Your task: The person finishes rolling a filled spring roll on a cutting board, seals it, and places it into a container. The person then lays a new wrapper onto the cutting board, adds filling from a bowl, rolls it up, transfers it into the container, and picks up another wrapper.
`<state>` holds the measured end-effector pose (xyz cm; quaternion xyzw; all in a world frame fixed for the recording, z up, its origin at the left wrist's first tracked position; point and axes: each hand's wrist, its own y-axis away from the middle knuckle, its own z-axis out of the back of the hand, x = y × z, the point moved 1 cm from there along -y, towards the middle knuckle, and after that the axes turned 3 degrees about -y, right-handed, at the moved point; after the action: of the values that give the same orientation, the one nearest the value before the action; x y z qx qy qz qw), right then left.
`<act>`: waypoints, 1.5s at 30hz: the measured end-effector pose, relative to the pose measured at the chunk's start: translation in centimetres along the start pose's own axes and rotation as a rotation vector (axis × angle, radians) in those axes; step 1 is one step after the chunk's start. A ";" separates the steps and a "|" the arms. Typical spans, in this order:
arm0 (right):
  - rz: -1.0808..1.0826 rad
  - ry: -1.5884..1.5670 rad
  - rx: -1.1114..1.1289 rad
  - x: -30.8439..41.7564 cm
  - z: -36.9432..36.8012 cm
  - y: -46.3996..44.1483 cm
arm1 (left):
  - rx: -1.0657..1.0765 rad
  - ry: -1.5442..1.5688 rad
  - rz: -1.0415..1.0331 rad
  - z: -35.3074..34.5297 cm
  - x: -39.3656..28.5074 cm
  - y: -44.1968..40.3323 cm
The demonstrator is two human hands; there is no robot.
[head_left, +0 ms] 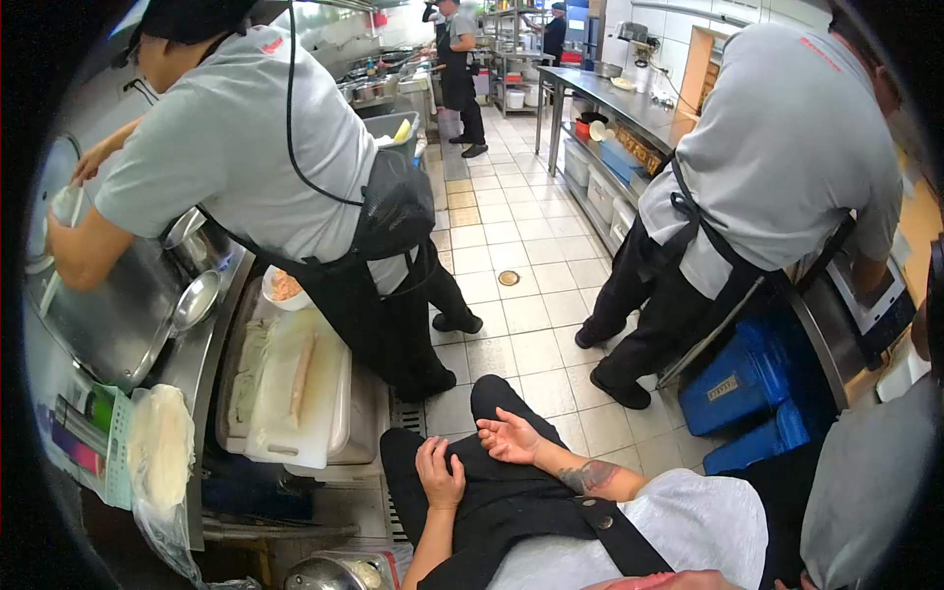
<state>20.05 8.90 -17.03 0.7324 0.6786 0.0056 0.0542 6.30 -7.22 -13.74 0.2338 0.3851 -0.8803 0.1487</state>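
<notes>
My left hand (440,474) rests on my dark apron (501,511), its fingers loosely bent and a little apart, holding nothing. Beside it my right hand (508,438) lies palm up over my lap, fingers half spread, also with nothing in it. To the left of my hands, a white cutting board (270,403) carries a long pale piece of food (303,379) and sits over a tub (339,433). A white bowl of orange-pink food (284,290) stands at the board's far end.
A person on the left (265,147) works over a steel counter (202,364); another on the right (767,147) leans to a worktop. Blue bins (737,379) stand below it. Several people are farther back along the tiled floor (521,315). A metal bowl (329,573) sits at lower left.
</notes>
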 end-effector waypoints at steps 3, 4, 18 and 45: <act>0.001 0.012 -0.004 -0.1 0.2 -0.1 | -0.005 -0.015 -0.005 0.2 -0.1 0.0; -0.007 0.019 -0.012 0.7 -0.2 -0.1 | -0.014 -0.010 -0.001 -0.2 -0.3 -0.6; 0.120 2.037 -1.193 19.8 8.1 8.8 | -0.011 0.025 -0.052 -1.4 -0.4 -0.6; -0.077 2.123 -1.484 9.5 13.0 12.8 | 0.018 0.021 -0.033 -1.3 0.2 0.0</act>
<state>34.62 16.52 -29.50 0.1453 0.2451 0.9514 -0.1164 6.56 -6.32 -14.60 0.2382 0.3824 -0.8836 0.1279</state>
